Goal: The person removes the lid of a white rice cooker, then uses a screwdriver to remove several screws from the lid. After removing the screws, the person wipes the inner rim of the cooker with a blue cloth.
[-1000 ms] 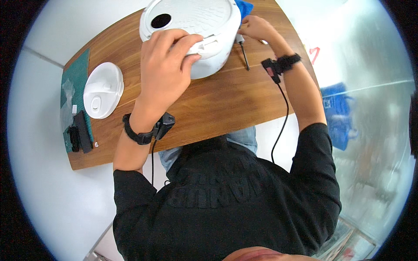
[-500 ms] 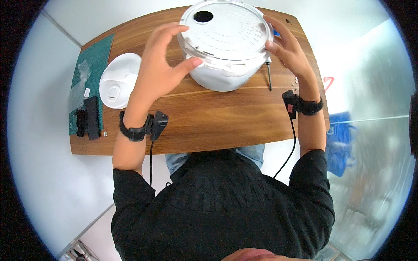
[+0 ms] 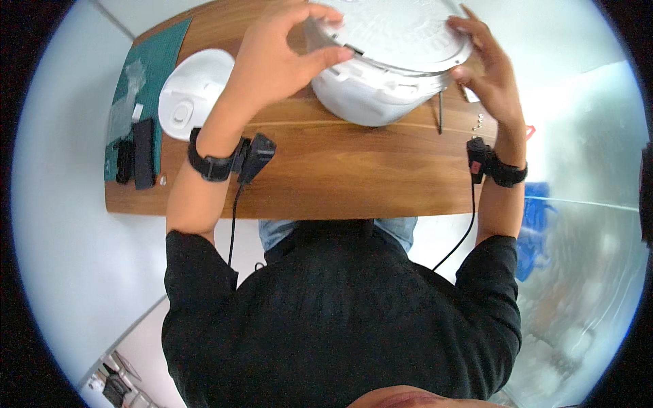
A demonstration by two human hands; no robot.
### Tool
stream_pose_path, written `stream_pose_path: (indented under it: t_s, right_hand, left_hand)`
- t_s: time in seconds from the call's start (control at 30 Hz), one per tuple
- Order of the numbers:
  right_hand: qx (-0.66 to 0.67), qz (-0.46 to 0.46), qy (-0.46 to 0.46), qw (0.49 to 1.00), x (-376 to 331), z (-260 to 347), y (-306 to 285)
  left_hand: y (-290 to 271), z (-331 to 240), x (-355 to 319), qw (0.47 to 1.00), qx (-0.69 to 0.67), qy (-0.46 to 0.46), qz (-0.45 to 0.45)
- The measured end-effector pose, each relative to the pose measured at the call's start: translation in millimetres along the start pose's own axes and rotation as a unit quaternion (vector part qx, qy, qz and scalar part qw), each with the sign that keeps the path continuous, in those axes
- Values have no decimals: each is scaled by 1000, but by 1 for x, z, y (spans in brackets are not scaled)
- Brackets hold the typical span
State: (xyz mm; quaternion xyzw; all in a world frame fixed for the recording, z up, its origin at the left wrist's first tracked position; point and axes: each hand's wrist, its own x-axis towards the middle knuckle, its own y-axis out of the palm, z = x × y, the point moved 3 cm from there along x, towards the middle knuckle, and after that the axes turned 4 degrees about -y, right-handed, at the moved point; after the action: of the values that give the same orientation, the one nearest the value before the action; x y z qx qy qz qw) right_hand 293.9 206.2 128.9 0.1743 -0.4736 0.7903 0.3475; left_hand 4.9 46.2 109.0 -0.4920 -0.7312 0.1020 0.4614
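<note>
A white rice cooker [image 3: 364, 102] stands at the far side of the wooden table, partly cut off by the top of the view. On top of it is a round, ribbed white lid panel [image 3: 398, 30], tilted lower toward the right. My left hand [image 3: 282, 58] grips the panel's left rim, thumb at the front edge and fingers over the top. Across from it, my right hand [image 3: 491, 71] is curled round the right rim, slightly blurred. A smooth white lid cover [image 3: 180, 102] with an oval vent lies left of my left forearm.
A dark screwdriver [image 3: 441, 112] and several small screws [image 3: 478, 122] lie to the right. On the left, a green cutting mat [image 3: 169, 51] carries a clear plastic bag [image 3: 132, 81] and a long black case [image 3: 143, 153]. A blue bag [image 3: 534, 224] is beyond the table's right edge.
The rice cooker appears farther right and higher in view, with its lid panel turned and tilted. Both hands went along with it and now close on the rim. The whole view shifted too.
</note>
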Motion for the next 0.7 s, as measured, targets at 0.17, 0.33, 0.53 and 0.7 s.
stream_pose_path:
  t_s: [0.17, 0.33, 0.53, 0.7]
  right_hand:
    - [31, 7, 15, 999, 23, 73, -5]
    - [-104, -35, -72, 991, 48, 156, 42]
    - [25, -25, -121, 992, 68, 171, 129]
    - [2, 7, -25, 1000, 59, 152, 206]
  left_hand:
    - [-27, -17, -1, 996, -82, 20, 4]
    - [-88, 6, -42, 994, -91, 3, 57]
    - [-165, 39, -123, 991, 2, -112, 79]
    - [-164, 81, -172, 967, -26, -247, 64]
